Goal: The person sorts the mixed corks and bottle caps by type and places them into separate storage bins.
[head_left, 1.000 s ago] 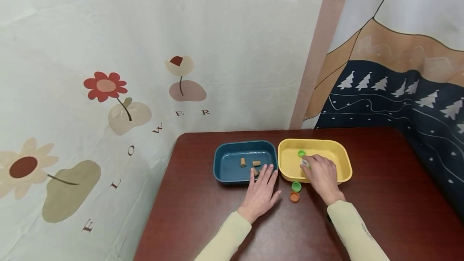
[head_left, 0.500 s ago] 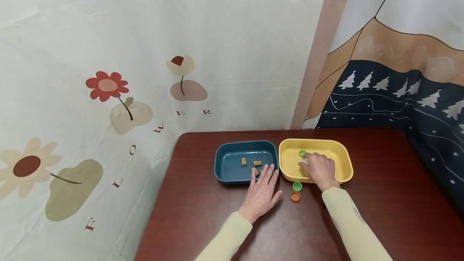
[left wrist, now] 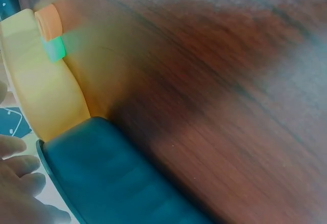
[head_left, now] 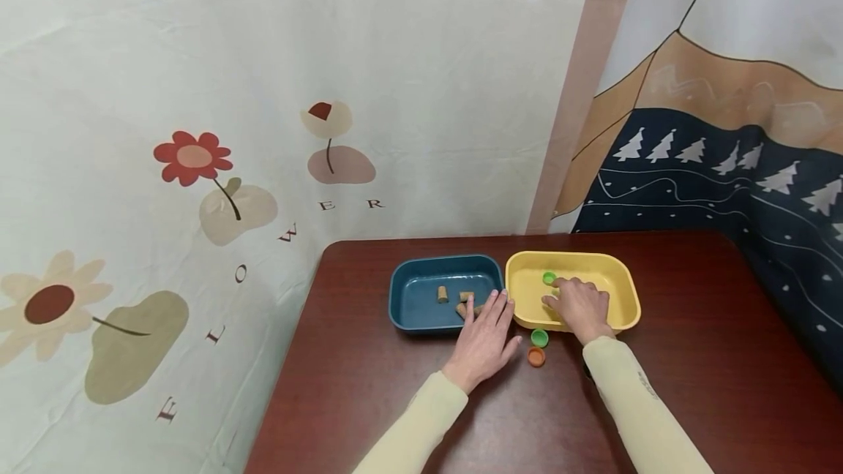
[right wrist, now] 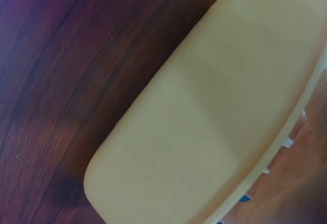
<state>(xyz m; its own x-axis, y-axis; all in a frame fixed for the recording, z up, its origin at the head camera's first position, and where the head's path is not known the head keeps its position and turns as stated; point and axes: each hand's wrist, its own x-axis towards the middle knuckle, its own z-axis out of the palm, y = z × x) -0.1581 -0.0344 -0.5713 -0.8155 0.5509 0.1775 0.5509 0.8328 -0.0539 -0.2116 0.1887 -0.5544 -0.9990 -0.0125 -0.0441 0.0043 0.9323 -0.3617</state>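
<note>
In the head view my left hand (head_left: 486, 342) lies with straight, spread fingers over the front right rim of the blue tray (head_left: 408, 328). Several corks (head_left: 443, 295) are in that tray, some right by the fingertips. My right hand (head_left: 581, 307) reaches into the yellow tray (head_left: 626, 276), index finger and thumb bent around a small green bottle cap (head_left: 556, 291), mostly hidden by the fingers. Just beyond it, another green cap (head_left: 549, 278) sits on the tray floor. In the left wrist view, the left fingers (left wrist: 20, 165) show above the blue rim.
On the table (head_left: 691, 371), in front of the yellow tray, are a green cap (head_left: 539, 338) and an orange cap (head_left: 536, 356). The trays stand side by side. A printed cloth (head_left: 428, 93) hangs behind the table.
A white face showed between the right fingers before; now only a bit of green does. The right hand has moved slightly to the left. My left hand has shifted a little right and forward.
</note>
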